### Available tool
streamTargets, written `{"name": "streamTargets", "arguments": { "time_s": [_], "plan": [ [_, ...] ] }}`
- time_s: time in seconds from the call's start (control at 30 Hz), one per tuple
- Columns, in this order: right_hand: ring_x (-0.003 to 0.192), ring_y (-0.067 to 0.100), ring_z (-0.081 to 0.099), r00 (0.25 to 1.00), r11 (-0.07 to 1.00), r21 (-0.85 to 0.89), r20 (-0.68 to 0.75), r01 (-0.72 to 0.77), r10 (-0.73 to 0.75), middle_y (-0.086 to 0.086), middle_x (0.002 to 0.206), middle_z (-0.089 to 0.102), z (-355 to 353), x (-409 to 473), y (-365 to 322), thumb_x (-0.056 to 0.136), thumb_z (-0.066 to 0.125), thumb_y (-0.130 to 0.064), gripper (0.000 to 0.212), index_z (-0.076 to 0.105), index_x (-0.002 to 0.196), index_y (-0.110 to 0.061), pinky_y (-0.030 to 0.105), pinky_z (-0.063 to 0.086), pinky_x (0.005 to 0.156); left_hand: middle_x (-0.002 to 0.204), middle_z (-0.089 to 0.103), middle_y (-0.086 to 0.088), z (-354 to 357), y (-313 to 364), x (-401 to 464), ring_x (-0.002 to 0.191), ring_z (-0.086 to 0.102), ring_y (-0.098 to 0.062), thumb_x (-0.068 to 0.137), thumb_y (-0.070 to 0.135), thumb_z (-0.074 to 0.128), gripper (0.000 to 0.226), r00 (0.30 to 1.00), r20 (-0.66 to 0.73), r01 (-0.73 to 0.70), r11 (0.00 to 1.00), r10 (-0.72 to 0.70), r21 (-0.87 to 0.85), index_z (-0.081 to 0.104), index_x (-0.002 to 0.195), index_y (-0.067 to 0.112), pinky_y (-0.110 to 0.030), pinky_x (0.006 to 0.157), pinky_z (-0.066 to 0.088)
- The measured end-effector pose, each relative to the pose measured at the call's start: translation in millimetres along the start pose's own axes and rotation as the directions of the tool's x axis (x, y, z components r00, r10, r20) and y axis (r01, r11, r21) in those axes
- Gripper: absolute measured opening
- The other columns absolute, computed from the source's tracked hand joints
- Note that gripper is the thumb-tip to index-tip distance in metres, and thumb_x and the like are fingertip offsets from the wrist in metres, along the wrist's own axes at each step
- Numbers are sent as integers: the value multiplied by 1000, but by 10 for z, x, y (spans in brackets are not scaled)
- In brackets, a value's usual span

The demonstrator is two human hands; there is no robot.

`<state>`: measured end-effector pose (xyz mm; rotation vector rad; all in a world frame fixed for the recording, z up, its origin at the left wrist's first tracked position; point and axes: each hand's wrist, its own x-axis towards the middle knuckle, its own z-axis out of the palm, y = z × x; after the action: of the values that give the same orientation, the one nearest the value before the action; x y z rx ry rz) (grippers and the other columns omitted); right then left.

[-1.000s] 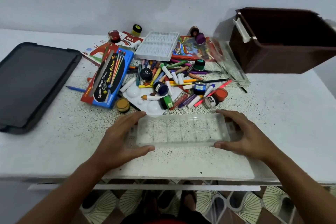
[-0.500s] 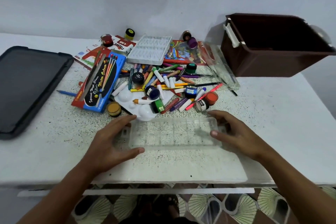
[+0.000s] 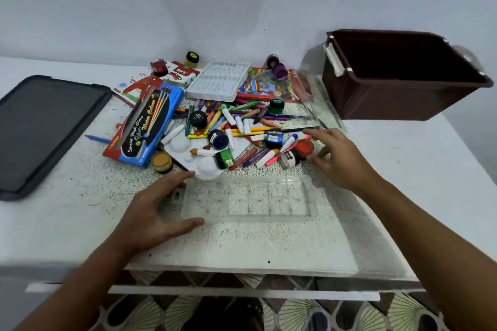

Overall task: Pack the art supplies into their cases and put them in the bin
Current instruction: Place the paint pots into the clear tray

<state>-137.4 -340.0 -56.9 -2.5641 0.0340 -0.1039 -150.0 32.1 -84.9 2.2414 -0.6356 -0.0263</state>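
Right hand [image 3: 337, 154] left clear tray [image 3: 247, 200], now at red jar [image 3: 304, 148]

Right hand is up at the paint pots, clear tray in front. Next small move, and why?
Probably pinch the red-lidded pot and carry it to the clear tray. The right hand is open at that pot, its fingers not yet closed on it. The tray looks empty, and the left hand steadies its left end. Whether the pot fits a compartment I cannot tell.
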Motion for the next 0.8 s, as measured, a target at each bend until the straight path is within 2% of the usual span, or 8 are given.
{"name": "streamTargets", "arguments": {
  "time_s": [0.1, 0.3, 0.37, 0.5, 0.6, 0.67, 0.8],
  "plan": [
    [88, 12, 51, 998, 996, -86, 56, 34, -29, 2, 123, 49, 49, 60, 21, 81, 74, -21, 60, 50, 136, -27, 24, 38, 81, 132, 53, 20, -1, 6, 4, 117, 49, 10, 60, 62, 77, 83, 1000, -5, 3, 1000, -3, -11, 50, 134, 34, -1, 91, 36],
    [102, 22, 55, 1000, 993, -120, -8, -14, 13, 3, 123, 56, 107, 70, 12, 83, 71, -22, 50, 53, 129, -21, 28, 39, 84, 129, 53, 22, 13, 2, -12, 115, 48, 13, 59, 66, 74, 85, 1000, 0, 20, 1000, -20, -4, 48, 135, 37, -1, 87, 37],
    [102, 18, 54, 999, 997, -72, -31, -25, 23, 2, 121, 57, 50, 28, -5, 85, 70, -22, 48, 52, 129, -19, 24, 38, 83, 129, 53, 23, 14, 2, -11, 115, 48, 14, 59, 68, 73, 86, 1000, 2, 26, 1000, -26, 2, 47, 136, 39, -3, 87, 37],
    [94, 14, 59, 996, 993, 109, -89, 40, -30, 0, 109, 55, -168, -115, -99, 79, 75, -15, 46, 60, 121, -26, 25, 51, 85, 130, 52, 24, 9, -4, -1, 116, 46, 15, 59, 69, 72, 87, 999, 7, 32, 999, -32, 3, 45, 136, 41, -2, 87, 36],
    [89, 11, 63, 991, 986, 145, 90, 88, -102, -5, 107, 53, -305, -256, -229, 77, 77, -12, 50, 62, 121, -32, 19, 52, 80, 130, 53, 24, 7, -17, -2, 117, 47, 14, 58, 70, 72, 88, 999, 4, 33, 999, -33, 0, 46, 136, 42, -5, 88, 37],
    [90, 11, 64, 974, 986, 130, 188, 106, -129, -7, 107, 55, -330, -337, -300, 76, 78, -14, 54, 58, 122, -33, 27, 55, 81, 129, 55, 22, 4, -25, 4, 116, 48, 13, 56, 70, 72, 88, 999, 2, 37, 999, -37, -4, 46, 135, 43, -9, 88, 39],
    [80, 10, 65, 974, 973, 225, 206, 45, -93, -10, 99, 61, -363, -405, -376, 72, 78, -6, 46, 51, 99, -32, 38, 56, 73, 131, 54, 24, -3, -27, 25, 117, 50, 10, 56, 67, 75, 81, 1000, 4, 25, 999, -25, -28, 53, 129, 41, -3, 90, 39]
  ]
}}
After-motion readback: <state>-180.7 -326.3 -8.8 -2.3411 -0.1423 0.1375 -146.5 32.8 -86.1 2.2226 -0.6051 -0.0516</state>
